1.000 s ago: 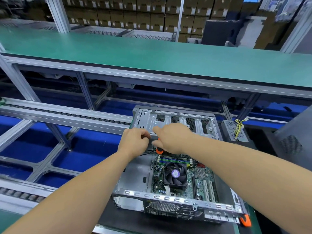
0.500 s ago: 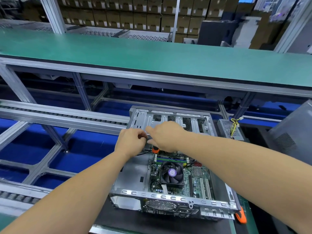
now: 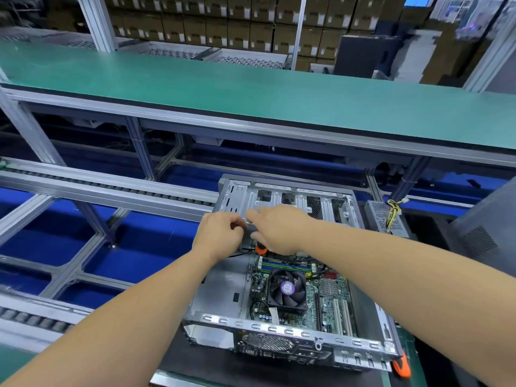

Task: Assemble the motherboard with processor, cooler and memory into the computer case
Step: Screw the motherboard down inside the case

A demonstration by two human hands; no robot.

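While both hands meet at the far end of the case [image 3: 282, 329], the right hand [image 3: 275, 229] grips an orange-handled tool [image 3: 260, 249]; the left hand [image 3: 220, 233] is curled, pinching something hidden. The motherboard [image 3: 300, 296] lies just nearer than both grips.

The open grey metal computer case [image 3: 223, 291] is lying on its side on a dark mat, its perforated rear panel facing the camera. The green motherboard [image 3: 324, 297] is sitting flat inside it, carrying a black cooler [image 3: 287, 289] with a purple-labelled fan at its centre. Memory sticks [image 3: 284, 265] are lying in slots just beyond the cooler, with white expansion slots showing to its right.
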